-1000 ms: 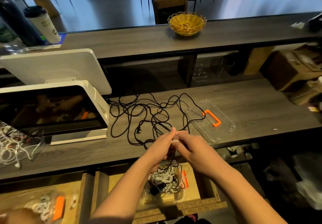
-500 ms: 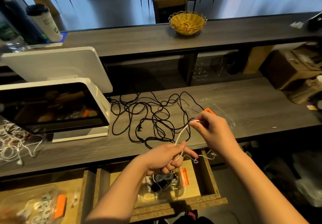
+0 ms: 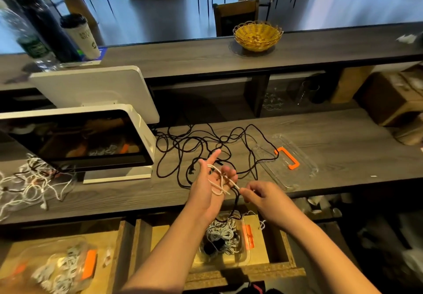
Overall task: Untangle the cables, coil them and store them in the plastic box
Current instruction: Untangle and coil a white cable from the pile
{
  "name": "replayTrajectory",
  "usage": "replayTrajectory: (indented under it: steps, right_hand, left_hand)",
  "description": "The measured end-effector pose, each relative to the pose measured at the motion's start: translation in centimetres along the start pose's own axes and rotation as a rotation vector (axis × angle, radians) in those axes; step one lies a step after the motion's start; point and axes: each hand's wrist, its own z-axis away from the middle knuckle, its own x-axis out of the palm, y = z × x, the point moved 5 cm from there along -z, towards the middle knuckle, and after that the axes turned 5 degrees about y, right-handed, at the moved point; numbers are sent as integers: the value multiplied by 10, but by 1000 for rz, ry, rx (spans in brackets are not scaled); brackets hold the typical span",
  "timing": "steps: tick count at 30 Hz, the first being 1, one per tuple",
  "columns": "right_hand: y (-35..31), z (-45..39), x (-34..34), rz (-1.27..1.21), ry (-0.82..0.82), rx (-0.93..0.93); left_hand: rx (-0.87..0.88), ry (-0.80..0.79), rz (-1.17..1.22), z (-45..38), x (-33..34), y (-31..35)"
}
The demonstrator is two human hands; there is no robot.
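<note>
Winding goes best when each loop sits next to the last one, so I think the person should keep the white cable [image 3: 220, 180] a little tight and lay the turns flat. The left hand [image 3: 209, 182] is held up with the palm showing and the fingers mostly straight, and the white cable is looped around it. The right hand [image 3: 259, 196] pinches the end of that cable, just beside the left fingers. Pulling too hard could slide the loops off, so slow turns look best.

Right under the hands is an open wooden drawer [image 3: 295, 271], and the plastic box [image 3: 245, 248] sits inside it. White coils and something dark already lie in the box. A second clear box [image 3: 57, 268] with white cables sits in the next drawer, to the left.

Past the hands, the black cable [image 3: 183, 154] lies in a big messy tangle on the gray table [image 3: 343, 138]. The clear lid [image 3: 304, 163] with an orange handle lies to the right of it. A white screen [image 3: 77, 142] stands on the left, with more white wires [image 3: 27, 186] in a heap beside it.

Farther back, a yellow basket [image 3: 257, 35] and a paper cup [image 3: 80, 36] stand on the high shelf. Chairs stand in the big room behind.
</note>
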Motion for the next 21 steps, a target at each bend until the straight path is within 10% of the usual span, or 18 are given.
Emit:
replayTrajectory:
  steps: [12, 21]
  right_hand:
    - [-22, 11, 34, 159, -195, -93]
    - [-60, 28, 33, 136, -240, -265]
  left_hand:
    - [109, 158, 76, -11, -10, 5]
    - [297, 142, -645, -7, -15, 18]
